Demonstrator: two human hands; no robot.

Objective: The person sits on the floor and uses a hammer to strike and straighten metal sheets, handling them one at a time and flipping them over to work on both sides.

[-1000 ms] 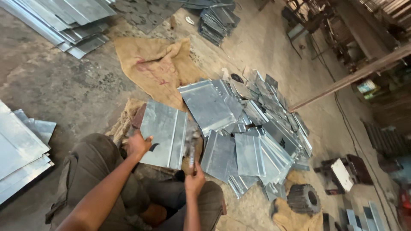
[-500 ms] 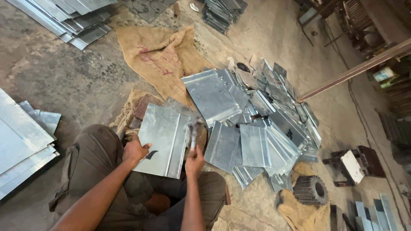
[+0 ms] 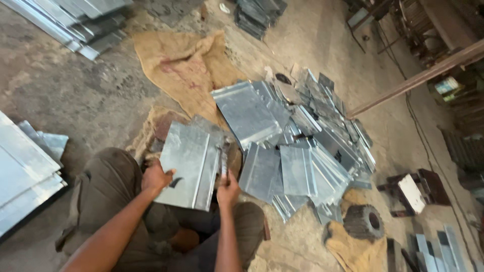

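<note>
gripping near-left edge of metal sheet (image 3: 189,163), left hand (image 3: 156,177) fingers clamped | right hand (image 3: 228,189) clamped on tool (image 3: 224,156) | sheet lay flatter than half-second earlier | sheet pile (image 3: 307,146) right

Dusty concrete floor (image 3: 75,95), burlap sacking (image 3: 181,65), slanting wooden beam (image 3: 418,78), dim workshop clutter.

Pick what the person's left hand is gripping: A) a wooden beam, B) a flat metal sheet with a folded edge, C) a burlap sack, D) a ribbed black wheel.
B: the left hand grips the near edge of the metal sheet held over the lap.
</note>
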